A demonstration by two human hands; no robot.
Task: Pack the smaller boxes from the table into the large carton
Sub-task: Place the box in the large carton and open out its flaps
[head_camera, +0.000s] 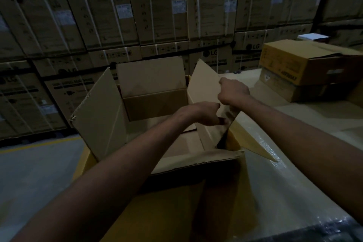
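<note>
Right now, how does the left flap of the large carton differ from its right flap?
The left flap stands free and untouched; the right flap is gripped by the left hand and the right hand. The left flap leans outward and looks flat; the right flap looks bent near the hands. Both are plain brown cardboard on one large carton.

Brown large carton (pixel 102 114), yellow outside; yellow-brown smaller boxes (pixel 294 63); brown stacked cartons (pixel 157 6), white strapping.
</note>
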